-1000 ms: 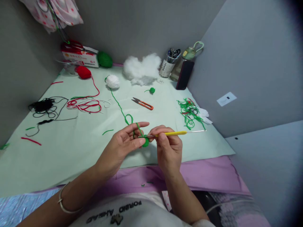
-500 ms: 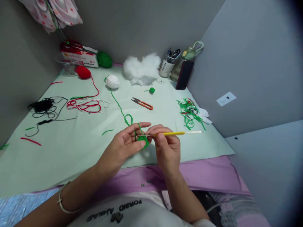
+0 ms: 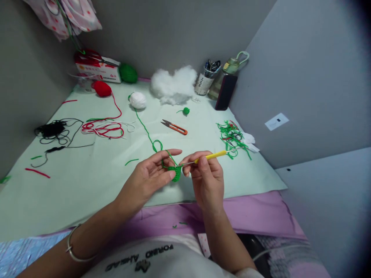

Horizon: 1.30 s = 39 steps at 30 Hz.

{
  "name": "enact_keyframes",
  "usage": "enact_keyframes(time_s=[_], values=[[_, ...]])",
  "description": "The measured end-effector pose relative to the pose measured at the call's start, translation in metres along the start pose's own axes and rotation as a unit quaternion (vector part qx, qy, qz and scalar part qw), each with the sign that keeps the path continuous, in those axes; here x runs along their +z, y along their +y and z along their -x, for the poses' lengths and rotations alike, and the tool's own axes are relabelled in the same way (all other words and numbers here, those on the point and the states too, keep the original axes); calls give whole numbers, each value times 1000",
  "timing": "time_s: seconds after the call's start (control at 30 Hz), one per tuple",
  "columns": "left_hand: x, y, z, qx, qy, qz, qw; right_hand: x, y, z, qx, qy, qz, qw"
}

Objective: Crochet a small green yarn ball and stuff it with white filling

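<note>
Between the thumb and fingers of my left hand (image 3: 153, 173) is a small green crochet piece (image 3: 176, 174), its stitches hanging below the thumb tip. Green yarn (image 3: 147, 132) runs from the table over my raised left index finger and down to the piece. My right hand (image 3: 208, 177) pinches a crochet hook (image 3: 213, 156) by its yellow grip. The metal tip points left and reaches the top right edge of the piece; whether yarn is caught on it is too small to tell.
Orange thread snips (image 3: 176, 127) lie beyond my hands, with a white yarn ball (image 3: 138, 100) and white stuffing (image 3: 174, 85) behind. Green yarn scraps (image 3: 232, 137) lie at right beside a propped phone (image 3: 226, 92). Black yarn (image 3: 52, 130) and red yarn (image 3: 102, 88) are at left.
My right hand has shifted slightly right, drawing the hook's tip back from across the crochet piece to its right edge. The hook now tilts up to the right. My left hand has barely moved.
</note>
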<state>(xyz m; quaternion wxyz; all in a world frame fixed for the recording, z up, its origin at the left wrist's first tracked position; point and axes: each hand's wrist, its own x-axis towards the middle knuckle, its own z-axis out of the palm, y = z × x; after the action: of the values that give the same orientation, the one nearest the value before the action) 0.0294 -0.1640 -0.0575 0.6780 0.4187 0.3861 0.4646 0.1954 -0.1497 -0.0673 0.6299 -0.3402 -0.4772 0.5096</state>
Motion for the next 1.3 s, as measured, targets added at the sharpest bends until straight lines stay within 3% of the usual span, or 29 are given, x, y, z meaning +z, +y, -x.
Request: enact_keyframes(time_s=[0.17,0.3,0.37,0.43,0.5,0.53,0.57,0.63,0.7,0.77,0.87,0.93,1.0,1.1,1.17,1.23,1.3], values=[[0,3,0,10,13,-11,1000,-2,-3,4,-27,-19,13,999],[5,5,-1,17,47,-17,999,-4,-5,12,-124,-29,149,981],[8,3,-1,21,70,-6,997,-5,-3,16,-211,-55,240,946],[11,0,-1,19,77,34,996,-6,1,20,-291,-80,335,892],[11,-2,-1,-18,55,101,993,-6,5,22,-340,-82,407,844],[10,-3,-1,-45,37,136,989,-5,6,22,-350,-76,420,834],[9,-4,-2,-71,20,165,984,-5,7,21,-348,-63,412,840],[6,-3,-2,-100,7,198,975,-4,7,18,-307,-20,330,892],[4,-2,-3,-90,9,202,975,-2,6,13,-228,16,205,952],[5,0,-3,-76,3,192,978,0,5,9,-151,18,104,983],[10,0,-4,-53,-2,174,983,1,7,7,-107,-5,85,991],[13,-2,-4,-27,22,155,987,1,9,10,-133,-3,137,982],[15,-3,-5,-20,42,148,988,1,10,14,-199,-7,227,953],[13,-5,-7,-70,12,194,978,-1,10,17,-298,-20,331,895],[9,-5,-9,-94,-8,231,968,-1,8,15,-283,7,299,911],[6,-4,-9,-84,-4,249,965,0,5,12,-204,39,186,960],[4,-3,-9,-67,-3,244,967,1,5,9,-120,43,60,990]])
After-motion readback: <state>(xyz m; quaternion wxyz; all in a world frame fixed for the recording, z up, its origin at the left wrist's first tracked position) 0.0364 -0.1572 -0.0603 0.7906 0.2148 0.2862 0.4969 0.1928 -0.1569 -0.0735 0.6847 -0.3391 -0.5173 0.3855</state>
